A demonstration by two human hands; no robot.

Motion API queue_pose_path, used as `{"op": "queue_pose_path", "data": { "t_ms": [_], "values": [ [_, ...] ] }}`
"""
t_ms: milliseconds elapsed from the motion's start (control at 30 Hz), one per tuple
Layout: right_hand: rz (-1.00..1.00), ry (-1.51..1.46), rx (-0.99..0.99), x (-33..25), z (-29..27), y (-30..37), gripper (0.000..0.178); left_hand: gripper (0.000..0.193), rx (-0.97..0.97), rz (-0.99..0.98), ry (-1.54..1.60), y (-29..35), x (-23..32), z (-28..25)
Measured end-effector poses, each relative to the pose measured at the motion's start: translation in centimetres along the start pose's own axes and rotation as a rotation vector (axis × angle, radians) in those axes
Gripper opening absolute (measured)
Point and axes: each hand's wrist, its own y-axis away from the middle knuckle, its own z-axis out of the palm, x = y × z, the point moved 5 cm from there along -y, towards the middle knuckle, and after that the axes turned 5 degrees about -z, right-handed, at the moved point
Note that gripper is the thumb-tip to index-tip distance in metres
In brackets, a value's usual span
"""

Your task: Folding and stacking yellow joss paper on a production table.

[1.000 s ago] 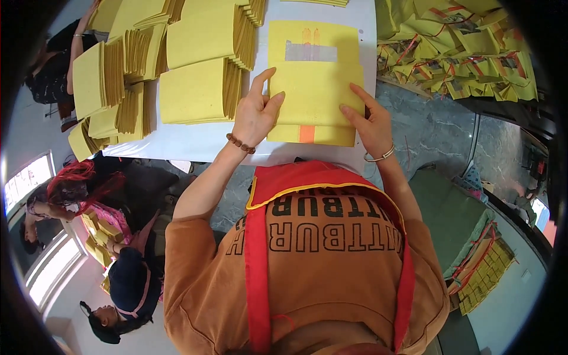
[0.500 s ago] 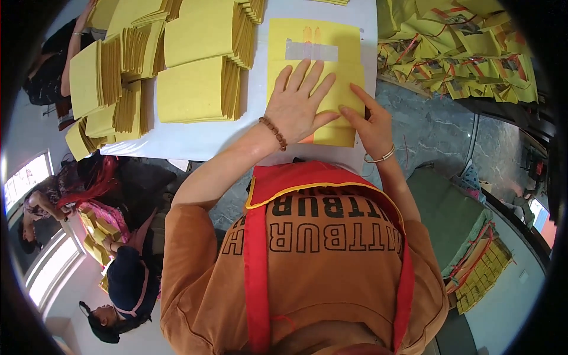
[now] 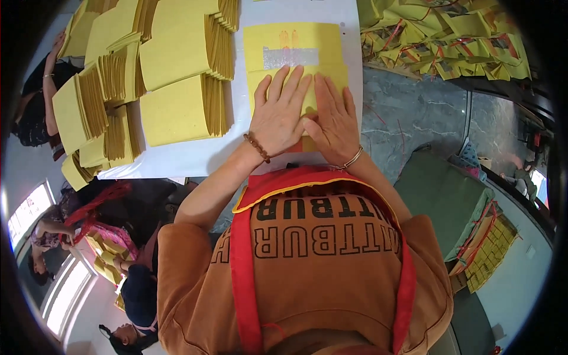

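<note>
A sheet of yellow paper (image 3: 326, 47), seemingly folded, lies flat on the white table in front of me. Across its upper part runs a shiny silver strip (image 3: 303, 57), with two small orange marks just above it. My left hand (image 3: 278, 112) rests on the paper's lower left, fingers stretched out, the fingertips just below the strip. Beside it my right hand (image 3: 334, 121) lies flat on the right part, its fingers extended, its thumb close to the left hand. An orange-red patch shows below the hands at the paper's near edge. Neither hand grips anything.
Stacks of folded yellow paper (image 3: 174, 112) fill the left of the white table (image 3: 228, 158). Yellow paper bundles with red ties (image 3: 438, 41) lie at the far right. A green-covered block (image 3: 435, 198) stands to my right. Other people (image 3: 139, 293) are on the left side.
My right hand has moved from the paper's right edge onto its surface, flat beside my left hand. The left hand stays on the paper. The whole view has shifted slightly.
</note>
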Motion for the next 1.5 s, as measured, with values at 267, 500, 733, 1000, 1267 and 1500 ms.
{"op": "queue_pose_path", "data": {
  "t_ms": [267, 500, 733, 1000, 1267, 1500],
  "values": [
    [-0.021, 0.259, -0.103, 0.0, 0.3, -0.4, 0.059, 0.068, 0.101, -0.078, 0.618, 0.8, -2.6, -3.3],
    [-0.065, 0.089, 0.074, 0.3, -0.8, -0.2, 0.049, 0.078, -0.012, 0.042, 0.033, 2.1, -3.3, -1.1],
    [0.480, -0.452, -0.145, 4.3, -2.7, 2.4, 0.040, 0.074, 0.058, 0.068, -0.124, 3.0, -2.2, -1.9],
    [0.385, -0.410, -0.045, 4.8, -3.0, 1.8, 0.041, 0.053, 0.054, 0.371, -0.305, 2.7, 2.8, -2.3],
    [0.375, -0.512, -0.128, 6.1, -5.2, 0.1, 0.041, 0.047, 0.092, 0.384, -0.312, 0.2, 3.5, -5.1],
    [0.416, -1.206, 0.032, 6.7, -8.7, -7.4, 0.048, 0.053, 0.302, 0.288, -0.446, -5.3, 2.8, -11.0]
  ]
}}
